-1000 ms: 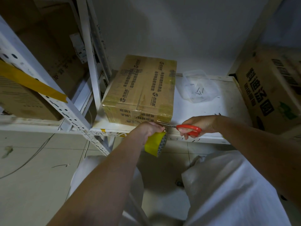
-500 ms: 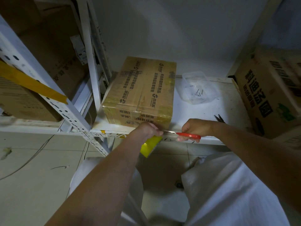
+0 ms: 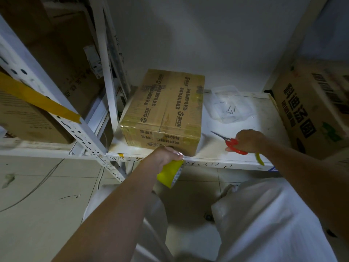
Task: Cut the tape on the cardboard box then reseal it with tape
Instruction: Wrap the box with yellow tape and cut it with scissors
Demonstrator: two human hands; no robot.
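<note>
The brown cardboard box (image 3: pixel 164 112), wrapped in glossy clear tape and printed with dark lettering, sits on the white metal shelf (image 3: pixel 213 148), its long axis running from the near shelf edge back toward the wall. The left hand (image 3: pixel 164 155) is at the box's near lower edge, fingers curled round a yellow roll of packing tape (image 3: pixel 170 173) that hangs below the shelf lip. Well to the box's right, the right hand (image 3: pixel 248 139) grips red-handled scissors (image 3: pixel 229 141) over the shelf, blades together and pointing back-left toward the box.
</note>
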